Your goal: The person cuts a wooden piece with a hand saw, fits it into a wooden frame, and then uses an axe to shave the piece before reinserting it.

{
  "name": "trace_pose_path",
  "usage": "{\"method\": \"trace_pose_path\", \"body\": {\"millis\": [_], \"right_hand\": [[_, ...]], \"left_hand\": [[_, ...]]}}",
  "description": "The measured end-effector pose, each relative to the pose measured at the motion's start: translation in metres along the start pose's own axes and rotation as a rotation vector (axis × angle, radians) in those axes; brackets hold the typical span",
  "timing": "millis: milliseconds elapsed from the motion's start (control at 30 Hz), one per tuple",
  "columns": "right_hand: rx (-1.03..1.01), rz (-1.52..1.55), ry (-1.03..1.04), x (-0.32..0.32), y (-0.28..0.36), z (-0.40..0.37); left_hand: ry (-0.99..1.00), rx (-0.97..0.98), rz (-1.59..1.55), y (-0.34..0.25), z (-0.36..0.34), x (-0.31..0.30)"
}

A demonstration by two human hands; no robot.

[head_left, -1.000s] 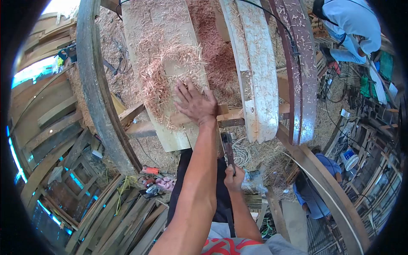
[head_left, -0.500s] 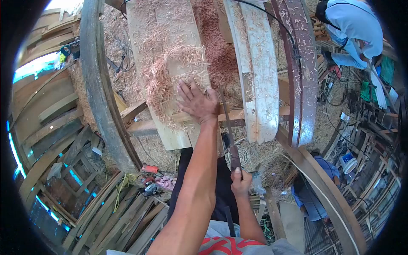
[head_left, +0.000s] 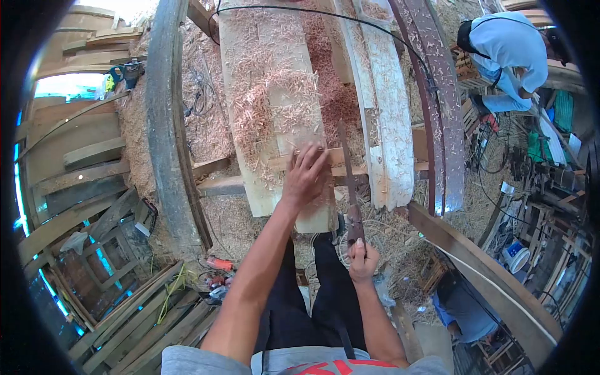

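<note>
My left hand [head_left: 305, 177] lies palm down near the close end of a light wooden plank [head_left: 315, 219], fingers stretched over a thin wooden strip [head_left: 281, 163] that crosses it. Pale curled wood shavings [head_left: 256, 119] cover much of the boards beyond my fingers. In my right hand [head_left: 362, 259], the fingers are wrapped round the dark handle of a handsaw [head_left: 351, 178]. Its long narrow blade points away from me, beside the plank's right edge, and overlaps the cross support in this view.
A whitish beam [head_left: 394, 144] and a dark red beam [head_left: 447, 144] lie to the right; a weathered beam [head_left: 164, 125] stands left. A black cable [head_left: 300, 9] crosses the boards. One person [head_left: 509, 53] bends at upper right, another [head_left: 465, 306] at lower right. A red power tool [head_left: 220, 264] lies lower left.
My left hand has drawn back from the shavings toward the plank's near end, onto the strip. My right hand still holds the handsaw, and the view has shifted a little.
</note>
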State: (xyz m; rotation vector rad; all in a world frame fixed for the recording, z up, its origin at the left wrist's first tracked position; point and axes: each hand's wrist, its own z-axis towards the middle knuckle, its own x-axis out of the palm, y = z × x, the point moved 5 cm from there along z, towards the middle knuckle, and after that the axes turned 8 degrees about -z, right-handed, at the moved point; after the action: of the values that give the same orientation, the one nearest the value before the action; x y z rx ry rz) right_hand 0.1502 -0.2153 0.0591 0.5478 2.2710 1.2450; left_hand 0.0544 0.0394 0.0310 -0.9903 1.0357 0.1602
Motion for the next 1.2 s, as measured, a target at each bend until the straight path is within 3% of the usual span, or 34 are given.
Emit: {"method": "trace_pose_path", "body": {"millis": [167, 267, 400, 567, 733, 933, 1067, 1200], "right_hand": [[0.001, 0.111, 0.008, 0.002, 0.019, 0.004], [-0.065, 0.123, 0.013, -0.001, 0.031, 0.006], [-0.062, 0.106, 0.015, -0.008, 0.031, 0.005], [-0.05, 0.039, -0.04, -0.014, 0.029, 0.012], [-0.014, 0.011, -0.077, -0.009, 0.041, 0.023], [-0.07, -0.059, -0.077, -0.006, 0.044, 0.024], [-0.063, -0.075, -0.061, 0.0, 0.043, 0.024], [-0.053, -0.075, -0.088, 0.002, 0.045, 0.029]], "left_hand": [[0.087, 0.062, -0.002, 0.021, 0.007, -0.004], [-0.086, 0.236, 0.09, 0.025, 0.039, -0.019], [-0.143, 0.26, 0.087, 0.021, 0.097, -0.051], [-0.189, 0.292, 0.042, 0.062, 0.108, -0.019], [-0.175, 0.209, -0.052, 0.063, 0.101, -0.024], [-0.024, 0.171, -0.327, 0.063, 0.112, -0.041], [0.158, 0.157, -0.223, 0.068, 0.121, -0.04], [0.033, 0.116, -0.055, 0.066, 0.124, -0.036]]}}
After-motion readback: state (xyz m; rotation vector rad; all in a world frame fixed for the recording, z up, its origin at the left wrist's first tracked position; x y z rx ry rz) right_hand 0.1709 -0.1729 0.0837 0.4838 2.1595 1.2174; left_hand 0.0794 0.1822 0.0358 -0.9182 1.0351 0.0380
